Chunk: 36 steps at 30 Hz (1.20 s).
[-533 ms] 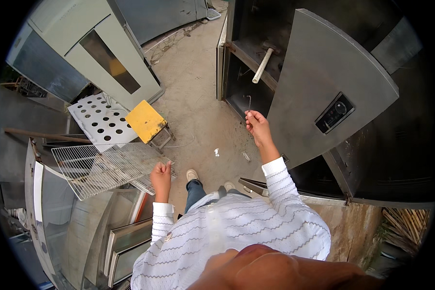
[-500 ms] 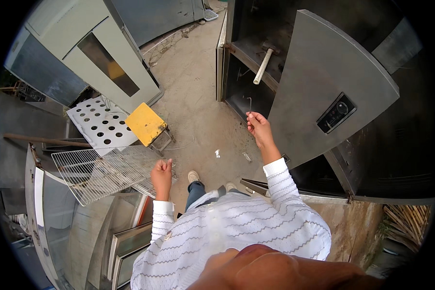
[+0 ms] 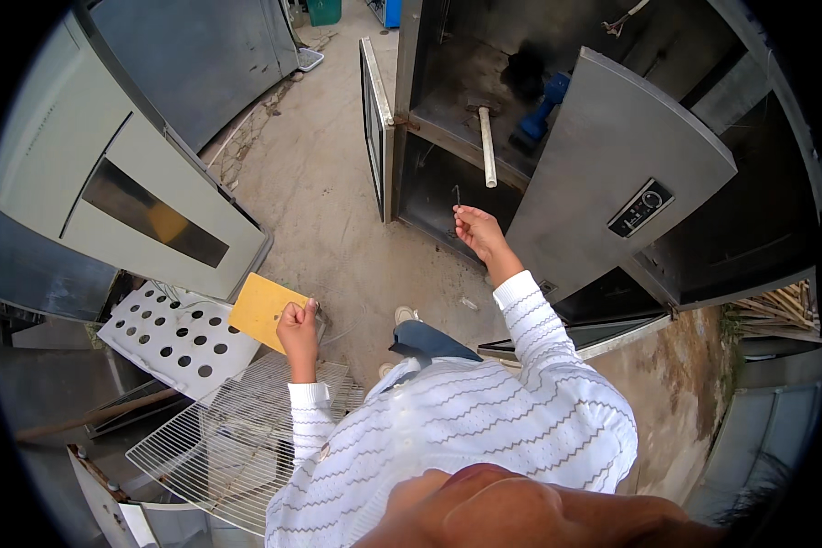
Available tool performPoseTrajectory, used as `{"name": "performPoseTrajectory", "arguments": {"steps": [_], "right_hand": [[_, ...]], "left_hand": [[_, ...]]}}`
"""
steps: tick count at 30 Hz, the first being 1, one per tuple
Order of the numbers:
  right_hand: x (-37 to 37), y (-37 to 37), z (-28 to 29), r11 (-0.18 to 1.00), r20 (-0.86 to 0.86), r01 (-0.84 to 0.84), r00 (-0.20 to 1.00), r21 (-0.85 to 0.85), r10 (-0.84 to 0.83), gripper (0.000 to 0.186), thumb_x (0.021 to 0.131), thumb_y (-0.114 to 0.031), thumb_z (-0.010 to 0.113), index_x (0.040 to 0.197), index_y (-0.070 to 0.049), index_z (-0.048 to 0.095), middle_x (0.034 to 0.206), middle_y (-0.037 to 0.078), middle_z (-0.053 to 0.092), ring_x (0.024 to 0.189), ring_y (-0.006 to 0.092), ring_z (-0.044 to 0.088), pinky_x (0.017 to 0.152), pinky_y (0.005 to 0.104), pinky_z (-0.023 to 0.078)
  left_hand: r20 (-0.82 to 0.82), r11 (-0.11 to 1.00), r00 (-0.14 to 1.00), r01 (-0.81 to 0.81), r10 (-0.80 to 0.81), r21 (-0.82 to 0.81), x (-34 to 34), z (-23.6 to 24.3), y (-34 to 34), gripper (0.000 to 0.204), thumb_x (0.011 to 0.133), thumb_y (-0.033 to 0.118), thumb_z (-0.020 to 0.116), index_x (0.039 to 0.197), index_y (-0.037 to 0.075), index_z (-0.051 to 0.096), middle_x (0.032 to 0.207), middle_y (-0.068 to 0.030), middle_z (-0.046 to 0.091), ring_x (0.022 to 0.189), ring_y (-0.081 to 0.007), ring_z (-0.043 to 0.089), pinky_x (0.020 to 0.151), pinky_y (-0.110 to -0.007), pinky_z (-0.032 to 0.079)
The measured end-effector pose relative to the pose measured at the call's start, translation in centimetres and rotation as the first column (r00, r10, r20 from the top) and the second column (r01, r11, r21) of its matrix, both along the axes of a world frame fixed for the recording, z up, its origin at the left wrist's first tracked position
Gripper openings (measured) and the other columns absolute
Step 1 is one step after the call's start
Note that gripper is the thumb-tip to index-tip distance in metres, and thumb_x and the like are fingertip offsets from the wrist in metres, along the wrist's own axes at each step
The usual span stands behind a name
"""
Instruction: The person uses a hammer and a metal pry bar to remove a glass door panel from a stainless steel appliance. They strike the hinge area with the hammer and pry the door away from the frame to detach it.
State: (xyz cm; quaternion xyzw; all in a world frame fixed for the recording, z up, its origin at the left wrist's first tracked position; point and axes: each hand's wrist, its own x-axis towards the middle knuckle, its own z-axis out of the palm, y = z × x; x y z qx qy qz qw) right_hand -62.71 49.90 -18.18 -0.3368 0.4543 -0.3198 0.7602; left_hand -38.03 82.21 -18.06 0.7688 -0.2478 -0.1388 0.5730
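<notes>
A: Remote feed's up. Hands first?

B: Left hand (image 3: 299, 331), low in my view: clenched, thumb up. Can't tell if anything's tucked inside.

A: Right?

B: Right hand (image 3: 478, 230), grasping a thin bent metal rod (image 3: 458, 195) between thumb and fingertips. Rod sticks up past the fingers; I see it against the dark lower opening of the open cabinet (image 3: 466, 68).

A: What's around the left one?

B: Wire rack (image 3: 256, 420) below, partly behind the left sleeve (image 3: 309, 416). Yellow stool (image 3: 258, 306) right behind the fist in my view; contact, can't tell. White panel with round holes (image 3: 173, 333) beside the stool.

A: Around the right?

B: Grey metal panel (image 3: 575, 173) near that hand, black control strip (image 3: 640, 207) on it. On the cabinet shelf, a pale-handled tool (image 3: 489, 155), handle poking out past the edge, plus a blue dumbbell-shaped object (image 3: 541, 111).

A: Farther?

B: Concrete floor (image 3: 310, 173) running back, green bin (image 3: 323, 11) at my top edge.
</notes>
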Motion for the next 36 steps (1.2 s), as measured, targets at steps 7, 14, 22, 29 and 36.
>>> {"name": "performPoseTrajectory", "arguments": {"steps": [7,14,22,29,36], "right_hand": [[6.8,-16.1,1.0,0.949,0.017,0.248,0.968,-0.197,-0.25,0.015,0.094,-0.017,0.065,0.101,-0.004,0.066,0.079,0.0,0.063,0.069,0.008,0.06,0.061,0.0203,0.052],[4.0,-18.2,0.0,0.574,-0.69,-0.412,0.228,-0.708,-0.687,0.05,0.079,-0.042,0.076,0.107,-0.002,0.063,0.092,0.015,0.068,0.082,0.0323,0.066,0.078,0.043,0.054],[1.2,-21.2,-2.7,0.966,-0.697,-0.214,0.715,-0.144,0.055,0.047,0.084,-0.04,0.073,0.111,-0.005,0.059,0.076,0.006,0.061,0.067,0.0212,0.065,0.064,0.0348,0.056],[7.3,-28.1,2.3,0.81,0.37,0.12,0.844,0.574,-0.388,0.02,0.094,-0.024,0.064,0.1,-0.006,0.058,0.068,-0.003,0.053,0.054,0.0042,0.052,0.047,0.0177,0.045],[12.0,-23.3,4.5,0.875,-0.001,0.483,0.875,-0.007,-0.483,0.015,0.092,-0.018,0.067,0.093,-0.014,0.052,0.066,-0.005,0.047,0.049,0.0019,0.041,0.041,0.0169,0.034]], "left_hand": [[-0.049,0.999,0.999,0.005,-0.003,0.038,6.3,-1.2,-6.3,0.049,0.089,0.014,0.071,0.065,0.01,0.028,0.058,0.0041,0.03,0.057,-0.0076,0.027,0.049,-0.025,0.028],[0.055,0.994,0.998,-0.02,0.014,0.112,16.2,-0.6,-14.7,0.049,0.09,0.017,0.07,0.066,0.01,0.028,0.059,0.0032,0.03,0.058,-0.0081,0.026,0.049,-0.026,0.026],[0.07,0.938,0.969,0.21,-0.237,0.274,22.0,-1.3,-26.8,0.042,0.087,0.022,0.072,0.067,0.007,0.039,0.055,-0.002,0.038,0.054,-0.0101,0.033,0.049,-0.029,0.032],[0.167,0.727,0.735,0.56,-0.657,0.397,26.5,0.4,-41.5,0.02,0.083,0.019,0.073,0.087,0.004,0.059,0.069,-0.0056,0.055,0.06,-0.0161,0.049,0.056,-0.032,0.042],[0.422,0.577,0.395,0.603,-0.816,0.551,32.4,0.3,-57.5,0.029,0.082,0.016,0.072,0.109,0.008,0.066,0.099,-0.0071,0.069,0.092,-0.0269,0.064,0.075,-0.038,0.048]]}}
